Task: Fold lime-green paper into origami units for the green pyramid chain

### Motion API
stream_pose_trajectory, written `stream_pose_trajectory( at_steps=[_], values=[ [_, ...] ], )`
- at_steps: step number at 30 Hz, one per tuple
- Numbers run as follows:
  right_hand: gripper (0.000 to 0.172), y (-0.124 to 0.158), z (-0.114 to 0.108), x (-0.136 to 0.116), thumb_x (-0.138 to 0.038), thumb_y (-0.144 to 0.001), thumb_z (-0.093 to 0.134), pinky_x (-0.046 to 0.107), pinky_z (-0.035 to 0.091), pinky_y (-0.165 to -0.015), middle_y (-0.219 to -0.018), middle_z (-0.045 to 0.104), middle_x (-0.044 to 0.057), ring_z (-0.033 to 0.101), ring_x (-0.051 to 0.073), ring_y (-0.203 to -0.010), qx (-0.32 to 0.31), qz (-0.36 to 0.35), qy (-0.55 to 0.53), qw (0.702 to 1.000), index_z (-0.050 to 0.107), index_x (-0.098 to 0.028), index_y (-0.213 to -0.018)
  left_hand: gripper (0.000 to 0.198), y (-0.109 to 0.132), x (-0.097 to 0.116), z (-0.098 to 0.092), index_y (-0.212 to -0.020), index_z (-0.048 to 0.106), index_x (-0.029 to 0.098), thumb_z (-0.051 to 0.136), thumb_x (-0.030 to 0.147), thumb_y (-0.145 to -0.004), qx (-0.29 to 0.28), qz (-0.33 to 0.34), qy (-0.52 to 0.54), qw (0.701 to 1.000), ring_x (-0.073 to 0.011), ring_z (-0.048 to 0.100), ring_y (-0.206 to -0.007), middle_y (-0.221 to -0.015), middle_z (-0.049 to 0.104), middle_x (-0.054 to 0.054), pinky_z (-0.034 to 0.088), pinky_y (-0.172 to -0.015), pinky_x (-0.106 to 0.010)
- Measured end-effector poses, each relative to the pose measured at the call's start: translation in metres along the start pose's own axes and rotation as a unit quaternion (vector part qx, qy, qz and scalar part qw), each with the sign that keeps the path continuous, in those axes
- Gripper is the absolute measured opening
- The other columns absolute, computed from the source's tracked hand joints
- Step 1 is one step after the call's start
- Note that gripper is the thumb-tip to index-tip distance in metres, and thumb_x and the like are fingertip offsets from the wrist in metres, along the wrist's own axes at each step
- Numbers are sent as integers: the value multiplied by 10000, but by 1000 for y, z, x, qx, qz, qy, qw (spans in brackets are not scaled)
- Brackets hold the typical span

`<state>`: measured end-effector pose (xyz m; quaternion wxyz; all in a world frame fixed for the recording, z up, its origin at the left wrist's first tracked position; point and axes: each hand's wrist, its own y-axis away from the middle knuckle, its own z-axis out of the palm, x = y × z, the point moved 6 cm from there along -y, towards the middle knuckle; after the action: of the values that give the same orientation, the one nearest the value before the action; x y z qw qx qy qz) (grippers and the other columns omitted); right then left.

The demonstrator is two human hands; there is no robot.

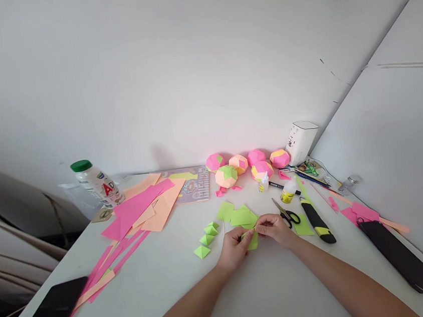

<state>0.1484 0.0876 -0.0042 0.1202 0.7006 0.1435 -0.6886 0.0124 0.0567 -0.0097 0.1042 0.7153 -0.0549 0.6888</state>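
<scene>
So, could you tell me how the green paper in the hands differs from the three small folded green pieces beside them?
The green paper is pinched between the left hand and right hand; the folded pieces lie untouched on the table, left of the hands. The green paper is one flattish sheet, partly hidden by fingers; the folded pieces are three compact triangular shapes in a row. Both are the same light green.

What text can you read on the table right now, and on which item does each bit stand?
"A", then what looks like "D", in red: label of the green-capped bottle; its small print is blurred.
Printed pad: too blurred to read.
White container: dark marks, too small to read.
Glue bottle: label unreadable.
Green paper pinched by left hand and right hand: blank.
</scene>
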Motion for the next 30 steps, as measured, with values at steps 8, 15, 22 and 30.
stream_pose_trajectory(
  at_steps=[8, 15, 22, 30],
  values=[
    [201, -1, 0, 1, -361, -680, 701, 252, 422, -523, -560, 573, -16, 514, 119, -519, -1, 8, -31, 999, 638, -171, -665, 433, 0, 0, 1, -653, 581, 137, 519, 556, -742, -10, 5, 4, 1000, -74, 401, -429, -571, 431, 25, 320, -392, -204],
    [189, -2, -1, 4, -348, -687, 699, 255, 420, -529, -554, 572, -20, 516, 119, -519, 2, 22, -46, 999, 635, -170, -678, 406, 0, 0, 2, -671, 597, 137, 540, 534, -738, -13, 13, 10, 1000, -72, 400, -439, -587, 442, 23, 320, -407, -208],
    [160, -2, -2, 5, -314, -686, 705, 247, 411, -524, -560, 581, -21, 512, 111, -513, -1, 18, -62, 998, 639, -168, -677, 406, 0, 3, 3, -668, 597, 134, 544, 530, -736, -23, 18, 14, 999, -69, 393, -429, -588, 429, 28, 309, -399, -210],
    [198, 0, 1, -1, -357, -751, 644, 260, 411, -542, -543, 574, -14, 513, 123, -523, -3, 4, -52, 999, 638, -169, -690, 410, 0, 0, 3, -664, 580, 132, 534, 531, -744, -29, 8, 19, 999, -75, 392, -434, -570, 425, 29, 307, -402, -212]
  ],
)
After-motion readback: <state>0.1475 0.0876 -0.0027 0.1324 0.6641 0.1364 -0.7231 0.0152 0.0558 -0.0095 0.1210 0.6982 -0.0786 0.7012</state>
